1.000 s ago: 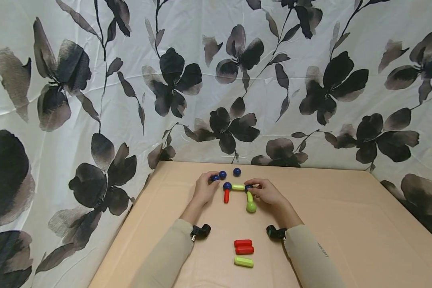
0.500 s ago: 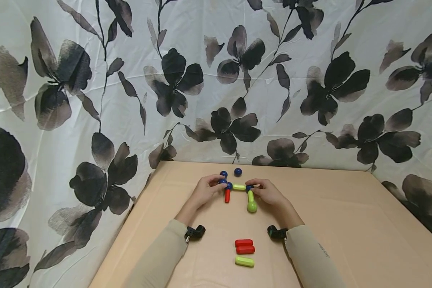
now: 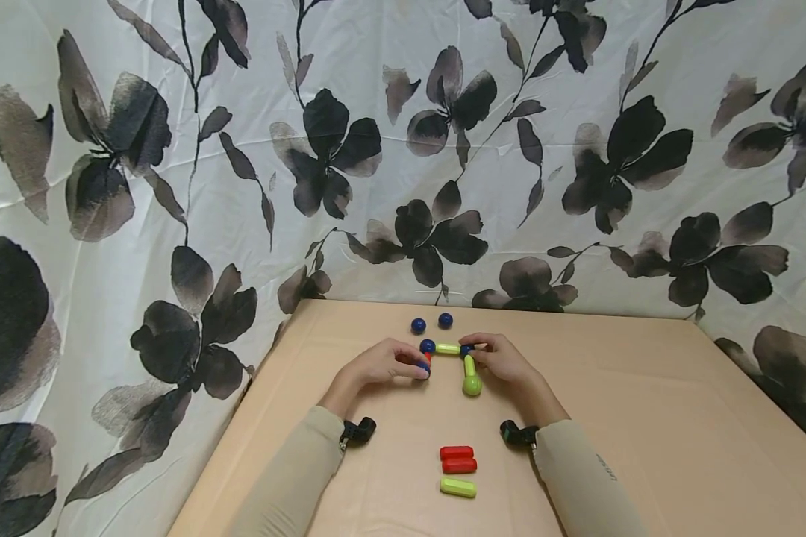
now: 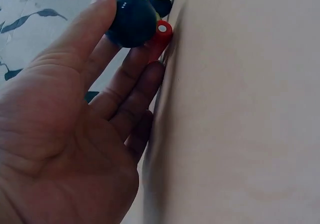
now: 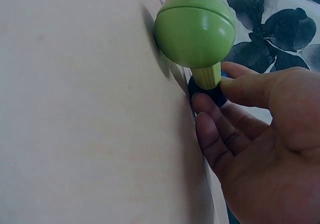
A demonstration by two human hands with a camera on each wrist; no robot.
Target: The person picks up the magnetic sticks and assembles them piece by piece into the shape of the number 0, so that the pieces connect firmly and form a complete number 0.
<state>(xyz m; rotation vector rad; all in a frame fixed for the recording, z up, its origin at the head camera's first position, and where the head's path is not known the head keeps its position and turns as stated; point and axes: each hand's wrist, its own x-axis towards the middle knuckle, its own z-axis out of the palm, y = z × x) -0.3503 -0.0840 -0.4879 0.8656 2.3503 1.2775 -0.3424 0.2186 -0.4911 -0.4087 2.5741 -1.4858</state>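
My left hand (image 3: 381, 362) pinches a blue ball (image 4: 132, 21) between thumb and fingers, close to the free end of a red rod (image 4: 161, 40). That rod's far end meets another blue ball (image 3: 427, 346), from which a lime rod (image 3: 447, 349) runs right. At the right corner, my right hand (image 3: 505, 359) pinches a third blue ball (image 5: 216, 95), partly hidden by its fingers. A second lime rod (image 3: 469, 365) leads from this corner toward the near side and ends in a larger green ball (image 5: 195, 29).
Two loose blue balls, one on the left (image 3: 419, 326) and one on the right (image 3: 445, 321), lie near the table's far edge. Between the forearms lie two red rods (image 3: 459, 466) and a lime rod (image 3: 458, 488). A flower-print cloth (image 3: 349, 246) hangs behind the table (image 3: 618, 418).
My left hand has carried its blue ball from the left of the joined pieces, rightward and nearer, to the red rod's near end. My right hand has kept its hold in place.
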